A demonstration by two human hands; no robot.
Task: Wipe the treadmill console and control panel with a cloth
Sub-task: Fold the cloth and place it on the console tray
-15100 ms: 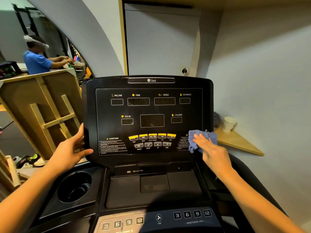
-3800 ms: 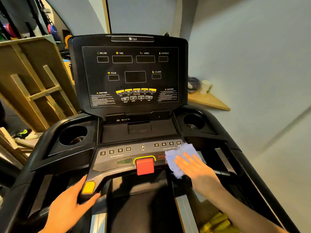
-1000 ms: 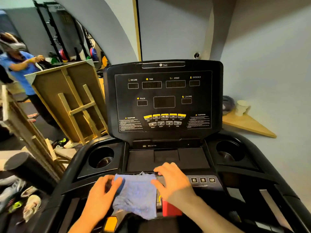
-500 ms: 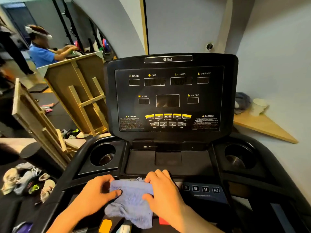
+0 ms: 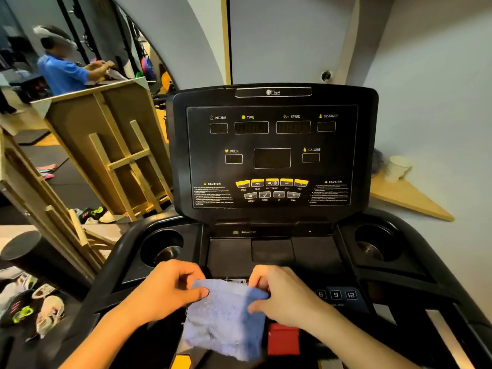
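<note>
Since half a second ago the cloth [image 5: 226, 318] has been drawn taut between both hands. It is pale blue, fuzzy, folded square, hanging below the fingertips over the control panel [image 5: 336, 295]. The left hand [image 5: 165, 291] and right hand [image 5: 286, 294] each pinch a top corner, probably refolding for a clean face. Beyond the knuckles stands the console [image 5: 274, 153], dark.

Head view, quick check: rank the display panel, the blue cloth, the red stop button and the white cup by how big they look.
1. display panel, largest by far
2. blue cloth, though it is nearest the camera
3. red stop button and white cup: look alike; button partly hidden, not ranked
</note>
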